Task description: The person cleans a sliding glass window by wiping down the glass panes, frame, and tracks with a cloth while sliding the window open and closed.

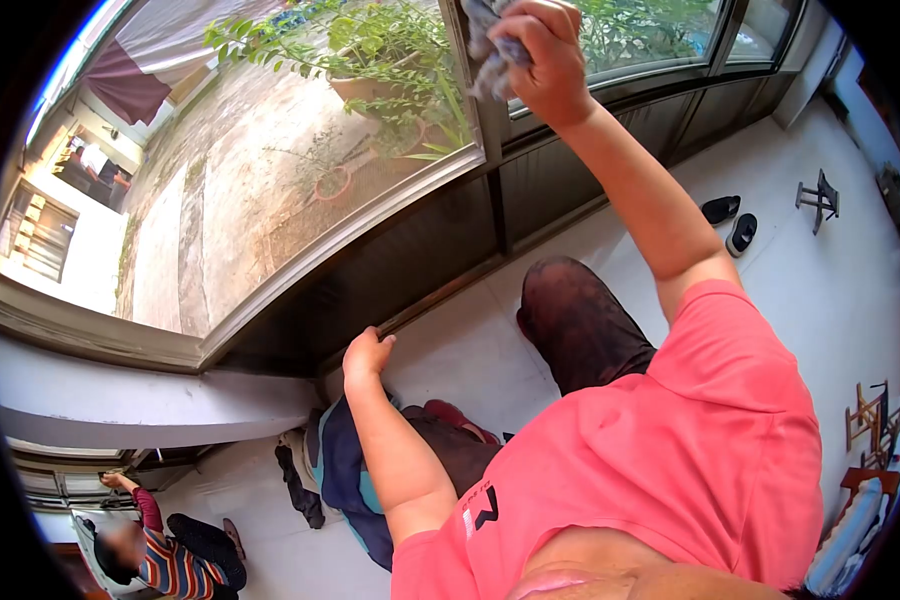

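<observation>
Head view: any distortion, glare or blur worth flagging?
Head view: strong fisheye, corners black, window frame bowed; head view: daylight outside near-white on the outer wall, lower window panels dark; head view: blur over the other person's face, while the right hand looks fairly sharp.

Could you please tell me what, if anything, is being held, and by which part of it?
The right grip holds a grey cloth by a bunched part, loose folds sticking out; nothing shows in the left grip.
</observation>
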